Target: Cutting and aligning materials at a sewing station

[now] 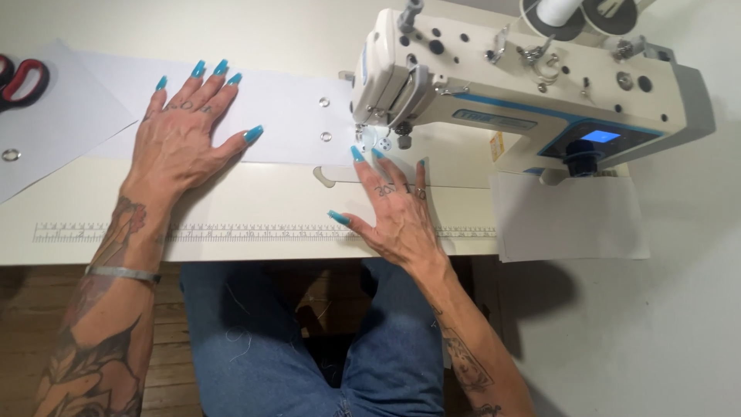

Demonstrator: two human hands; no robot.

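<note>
Your left hand (179,133) lies flat, fingers spread, pressing on the white fabric strip (285,116) that runs across the table (231,193). Your right hand (394,207) also rests open and flat, its fingertips (357,154) touching the fabric's edge just beside the presser foot (369,137) of the white sewing machine (525,85). Neither hand grips anything. The two hands lie well apart. A printed ruler (255,232) runs along the table edge below both hands. Red-handled scissors (21,77) sit far beyond your left hand.
</note>
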